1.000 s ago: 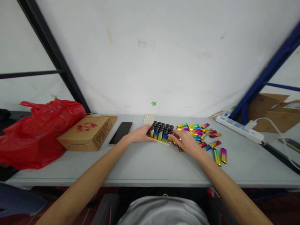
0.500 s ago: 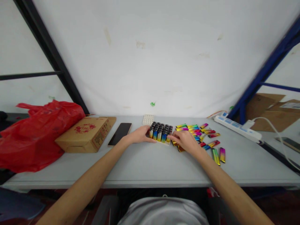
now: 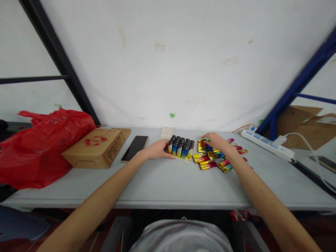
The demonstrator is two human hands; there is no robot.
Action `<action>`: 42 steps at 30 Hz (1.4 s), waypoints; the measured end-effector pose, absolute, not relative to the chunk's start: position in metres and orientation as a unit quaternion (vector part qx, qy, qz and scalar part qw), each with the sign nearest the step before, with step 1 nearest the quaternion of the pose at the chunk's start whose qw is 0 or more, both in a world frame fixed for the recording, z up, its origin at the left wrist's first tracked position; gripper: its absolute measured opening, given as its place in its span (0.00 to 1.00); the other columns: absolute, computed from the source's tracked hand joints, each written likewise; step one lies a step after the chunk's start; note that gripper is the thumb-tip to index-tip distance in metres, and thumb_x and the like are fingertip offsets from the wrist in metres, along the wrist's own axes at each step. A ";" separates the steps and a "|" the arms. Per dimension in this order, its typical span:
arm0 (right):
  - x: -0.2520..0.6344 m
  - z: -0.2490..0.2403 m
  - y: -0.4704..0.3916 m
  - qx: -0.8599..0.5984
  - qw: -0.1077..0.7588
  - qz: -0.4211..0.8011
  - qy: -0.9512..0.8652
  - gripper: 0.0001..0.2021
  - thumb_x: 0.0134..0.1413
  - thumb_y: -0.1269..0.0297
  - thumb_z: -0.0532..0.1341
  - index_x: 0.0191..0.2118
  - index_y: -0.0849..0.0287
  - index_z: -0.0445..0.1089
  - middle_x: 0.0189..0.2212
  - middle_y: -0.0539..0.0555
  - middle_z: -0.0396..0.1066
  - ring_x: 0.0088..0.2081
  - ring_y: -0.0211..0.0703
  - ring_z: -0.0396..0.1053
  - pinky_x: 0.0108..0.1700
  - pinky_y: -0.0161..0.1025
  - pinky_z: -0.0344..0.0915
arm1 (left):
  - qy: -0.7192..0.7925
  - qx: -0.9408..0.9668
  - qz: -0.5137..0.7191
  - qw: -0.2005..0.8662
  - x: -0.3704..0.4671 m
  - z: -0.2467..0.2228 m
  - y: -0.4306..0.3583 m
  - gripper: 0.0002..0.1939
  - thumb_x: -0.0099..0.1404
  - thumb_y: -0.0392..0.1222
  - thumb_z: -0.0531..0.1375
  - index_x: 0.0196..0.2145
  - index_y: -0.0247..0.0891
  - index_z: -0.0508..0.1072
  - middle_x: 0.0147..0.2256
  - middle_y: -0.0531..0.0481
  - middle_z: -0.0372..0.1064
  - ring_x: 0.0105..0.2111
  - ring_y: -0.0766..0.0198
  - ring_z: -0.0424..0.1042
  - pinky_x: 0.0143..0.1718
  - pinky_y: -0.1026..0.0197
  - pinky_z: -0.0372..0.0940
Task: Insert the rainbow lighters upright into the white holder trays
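Observation:
My left hand (image 3: 156,149) grips the left end of a small white tray (image 3: 188,160), thumb along its front and fingers behind. Several lighters (image 3: 179,149) stand upright in rows in this tray, black tops up, with shiny blue, yellow and silver bodies. To the right of it, my right hand (image 3: 215,141) reaches over a loose pile of metallic, rainbow-coloured lighters (image 3: 207,165). Its fingers are closed at the pile's far left edge around a green lighter (image 3: 206,139); the hand and forearm hide part of the pile.
A white tray with round bumps (image 3: 167,132) lies behind, near the wall. At left are a dark phone (image 3: 135,148), a cardboard box (image 3: 91,147) and a red plastic bag (image 3: 49,147). A white power strip (image 3: 267,144) with a cable runs along the right.
My right hand has moved from the tray's right front corner back and right onto the loose lighters. The left hand keeps its place at the tray.

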State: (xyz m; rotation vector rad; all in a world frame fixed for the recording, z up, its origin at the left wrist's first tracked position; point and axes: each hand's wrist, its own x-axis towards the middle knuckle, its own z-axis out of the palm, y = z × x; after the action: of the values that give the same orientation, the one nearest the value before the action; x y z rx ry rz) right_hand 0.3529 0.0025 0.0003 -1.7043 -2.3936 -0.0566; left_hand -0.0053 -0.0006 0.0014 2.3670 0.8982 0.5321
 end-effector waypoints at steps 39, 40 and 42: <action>0.331 0.019 -0.011 -0.546 0.490 0.273 -0.622 0.19 0.51 0.59 0.70 0.49 0.59 0.76 0.44 0.58 0.79 0.39 0.45 0.77 0.43 0.43 0.73 | 0.328 0.894 0.195 0.235 -0.006 -0.002 0.002 0.32 0.52 0.60 0.73 0.46 0.36 0.75 0.45 0.44 0.77 0.44 0.49 0.75 0.46 0.55 0.68; 0.326 0.021 -0.015 -0.516 0.528 0.324 -0.592 0.20 0.49 0.57 0.71 0.48 0.58 0.77 0.43 0.56 0.79 0.40 0.45 0.76 0.42 0.42 0.73 | 0.328 0.893 0.196 0.236 -0.006 -0.003 0.002 0.32 0.52 0.60 0.73 0.46 0.36 0.75 0.45 0.44 0.77 0.43 0.49 0.75 0.45 0.55 0.68; 0.316 0.025 -0.024 -0.469 0.582 0.399 -0.532 0.21 0.45 0.53 0.74 0.44 0.56 0.77 0.41 0.54 0.79 0.41 0.44 0.75 0.43 0.39 0.72 | 0.330 0.893 0.195 0.238 -0.006 -0.004 0.002 0.31 0.52 0.61 0.73 0.45 0.36 0.75 0.43 0.45 0.77 0.41 0.50 0.75 0.43 0.56 0.68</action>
State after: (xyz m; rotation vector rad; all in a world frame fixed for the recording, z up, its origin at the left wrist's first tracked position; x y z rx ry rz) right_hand 0.3160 -0.0245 0.0254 -1.0948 -1.2426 0.9320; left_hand -0.0064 0.0024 -0.0036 2.4456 0.9032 0.5338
